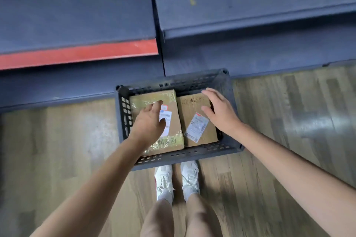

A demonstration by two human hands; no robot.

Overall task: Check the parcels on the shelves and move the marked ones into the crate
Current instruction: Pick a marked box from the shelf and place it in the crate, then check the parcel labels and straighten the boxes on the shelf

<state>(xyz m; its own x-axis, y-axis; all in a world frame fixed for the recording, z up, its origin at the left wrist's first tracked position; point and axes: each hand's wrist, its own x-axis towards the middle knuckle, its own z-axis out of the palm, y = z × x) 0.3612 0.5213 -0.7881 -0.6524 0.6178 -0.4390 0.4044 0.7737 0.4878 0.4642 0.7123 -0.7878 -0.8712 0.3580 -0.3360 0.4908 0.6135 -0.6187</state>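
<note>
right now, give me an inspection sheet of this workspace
surface: wood-look floor, crate standing on it
job's things: grey crate holding two cardboard parcels side by side; left parcel taped, with a label; right parcel with a tilted label
clutter: nothing seen
grippers: left hand over the left parcel, fingers relaxed; right hand open at the right parcel's edge; contact unclear for both
cables: nothing seen
surroundings: dark shelves beyond the crate, no parcels visible on them; one red edge; white shoes near the crate
</note>
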